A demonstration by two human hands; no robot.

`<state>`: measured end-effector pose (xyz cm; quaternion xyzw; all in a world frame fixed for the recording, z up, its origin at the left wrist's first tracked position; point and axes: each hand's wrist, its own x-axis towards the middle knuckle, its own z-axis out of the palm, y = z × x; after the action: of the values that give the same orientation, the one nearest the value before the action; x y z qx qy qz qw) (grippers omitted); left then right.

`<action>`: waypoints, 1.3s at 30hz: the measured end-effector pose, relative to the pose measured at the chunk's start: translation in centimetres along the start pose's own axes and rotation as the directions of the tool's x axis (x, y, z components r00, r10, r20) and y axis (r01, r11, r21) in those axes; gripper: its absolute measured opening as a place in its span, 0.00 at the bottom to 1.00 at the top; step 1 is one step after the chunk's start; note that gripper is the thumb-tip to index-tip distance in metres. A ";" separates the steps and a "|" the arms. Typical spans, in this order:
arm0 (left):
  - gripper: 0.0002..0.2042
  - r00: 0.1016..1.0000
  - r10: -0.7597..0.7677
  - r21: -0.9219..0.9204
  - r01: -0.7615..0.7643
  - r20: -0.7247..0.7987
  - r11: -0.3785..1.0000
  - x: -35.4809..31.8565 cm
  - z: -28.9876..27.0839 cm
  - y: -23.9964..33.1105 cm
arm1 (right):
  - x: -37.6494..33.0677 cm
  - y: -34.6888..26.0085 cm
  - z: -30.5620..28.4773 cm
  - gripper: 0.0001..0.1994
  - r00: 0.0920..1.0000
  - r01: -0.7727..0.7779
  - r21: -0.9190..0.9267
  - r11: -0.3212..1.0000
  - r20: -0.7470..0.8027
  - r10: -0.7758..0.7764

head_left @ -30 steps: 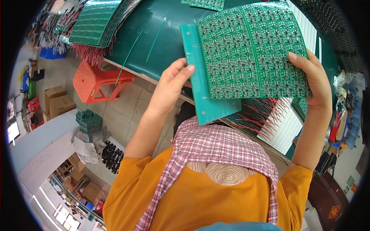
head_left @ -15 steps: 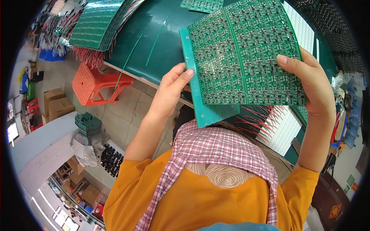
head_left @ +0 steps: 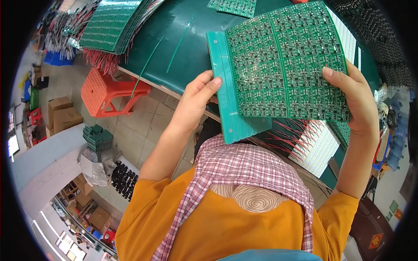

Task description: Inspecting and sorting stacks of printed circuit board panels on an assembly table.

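Note:
A large green circuit board panel point(head_left: 261, 65), packed with rows of small parts, is held tilted above the table's front edge. My right hand point(head_left: 359, 93) grips its right side, thumb on the face and fingers behind. Under its left edge shows a turquoise plate point(head_left: 224, 89) with small screws and grooves along its lower part. My left hand point(head_left: 198, 98) pinches this plate's left edge, thumb on top. The panel overlaps the plate and hides most of it; whether they touch all along I cannot tell.
On the green table point(head_left: 152, 26) lie thin green strips point(head_left: 179, 45) and another board panel point(head_left: 235, 6). Stacked boards with red wires point(head_left: 111, 24) stand at left, above an orange stool point(head_left: 104, 93). Red wires point(head_left: 287, 141) and a white panel point(head_left: 315, 148) lie near me at right.
The circuit board panel has shifted right with my right hand, so a wider strip of the turquoise plate shows. My left hand and the plate have moved only slightly right.

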<state>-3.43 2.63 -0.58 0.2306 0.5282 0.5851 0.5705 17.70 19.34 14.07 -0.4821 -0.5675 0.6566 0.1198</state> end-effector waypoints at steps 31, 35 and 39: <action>0.14 0.999 -0.025 -0.055 0.023 -0.041 0.998 -0.3 0.6 -0.1 | -2.5 12.3 0.9 0.31 0.854 0.170 0.722 0.671 0.233 -0.466; 0.14 0.999 -0.030 -0.071 0.030 0.011 0.997 -0.2 0.2 -0.3 | -3.0 14.0 5.9 0.18 0.910 0.230 0.386 0.894 0.241 -0.338; 0.14 1.000 -0.027 -0.065 0.027 -0.009 0.998 -0.1 0.3 -0.4 | -1.3 13.0 8.9 0.12 0.979 0.049 0.150 0.987 0.189 -0.077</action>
<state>-2.93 2.53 -0.77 0.2019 0.5146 0.5954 0.5830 16.56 8.53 2.60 -0.3875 -0.5423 0.7358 0.1195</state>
